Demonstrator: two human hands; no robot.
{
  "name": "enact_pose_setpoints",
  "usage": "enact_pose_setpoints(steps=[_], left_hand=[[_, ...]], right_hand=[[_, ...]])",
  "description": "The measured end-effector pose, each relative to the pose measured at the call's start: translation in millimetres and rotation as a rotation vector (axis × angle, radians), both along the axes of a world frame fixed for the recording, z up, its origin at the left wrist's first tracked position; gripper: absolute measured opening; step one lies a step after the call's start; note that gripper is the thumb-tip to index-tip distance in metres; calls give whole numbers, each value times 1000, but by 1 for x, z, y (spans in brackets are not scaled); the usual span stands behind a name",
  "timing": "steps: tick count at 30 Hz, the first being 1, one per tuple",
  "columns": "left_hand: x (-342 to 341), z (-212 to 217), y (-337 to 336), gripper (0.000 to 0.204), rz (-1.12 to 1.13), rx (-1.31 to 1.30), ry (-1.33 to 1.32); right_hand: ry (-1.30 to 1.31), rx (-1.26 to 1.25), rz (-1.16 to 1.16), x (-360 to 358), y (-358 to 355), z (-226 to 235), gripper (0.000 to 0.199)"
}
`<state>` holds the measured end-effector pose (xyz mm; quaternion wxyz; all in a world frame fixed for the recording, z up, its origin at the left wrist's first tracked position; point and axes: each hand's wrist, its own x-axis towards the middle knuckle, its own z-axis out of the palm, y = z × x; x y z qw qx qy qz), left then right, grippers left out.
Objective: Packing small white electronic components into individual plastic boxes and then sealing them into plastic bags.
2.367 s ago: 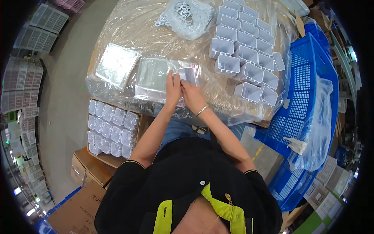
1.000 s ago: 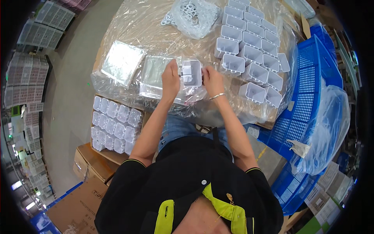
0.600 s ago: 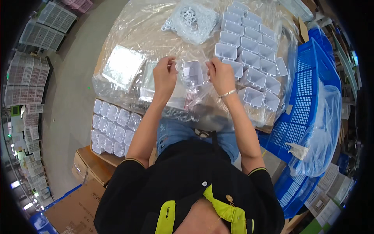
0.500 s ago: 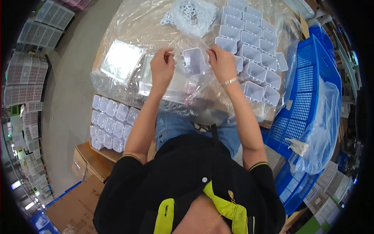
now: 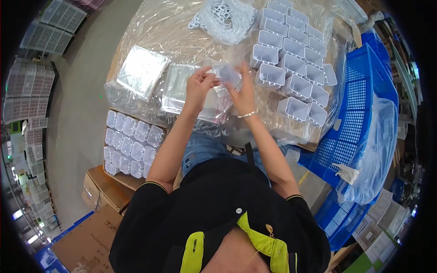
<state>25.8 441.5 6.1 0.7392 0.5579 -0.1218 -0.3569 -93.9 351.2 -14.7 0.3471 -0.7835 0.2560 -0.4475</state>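
Observation:
Between my hands is a pale grey plastic container (image 5: pixel 227 75) with clear plastic film about it. My right hand (image 5: pixel 243 92) grips its right side, thumb toward me and fingers along the far edge. My left hand (image 5: pixel 198 88) is closed, with its fingertips pinching at the film by the container's left side. Beneath and left of them lie clear plastic bags (image 5: pixel 175 86) in a flat stack, and a second shiny stack of bags (image 5: pixel 142 72) is farther left. Rows of unwrapped grey containers (image 5: pixel 296 63) stand to the right of my right hand.
A clear bag of pale grey hooks or rings (image 5: pixel 223 20) lies at the table's far side. Film-wrapped containers (image 5: pixel 129 143) fill a carton at the lower left. Blue crates (image 5: pixel 350 118) stand at the right, and cardboard boxes (image 5: pixel 91 236) at the lower left.
My right hand has moved left and nearer, from the film's edge to the container's side. My left hand has shifted slightly right and closer to the container, which is now tilted.

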Motion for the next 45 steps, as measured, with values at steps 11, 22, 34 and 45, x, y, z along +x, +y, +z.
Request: enact_pose_setpoints(steps=[11, 22, 34, 45], left_hand=[[28, -21, -9, 20, -317, 163, -1299], [30, -37, -9, 31, -315, 314, -1354], [14, -49, -3, 35, -590, 486, -1481], [42, -21, 3, 25, -264, 344, -1640]], right_hand=[[454, -134, 118, 14, -12, -17, 24], [562, -249, 78, 30, -9, -41, 16], [209, 8, 13, 33, -27, -84, 21], [-263, 873, 121, 4, -22, -100, 50]])
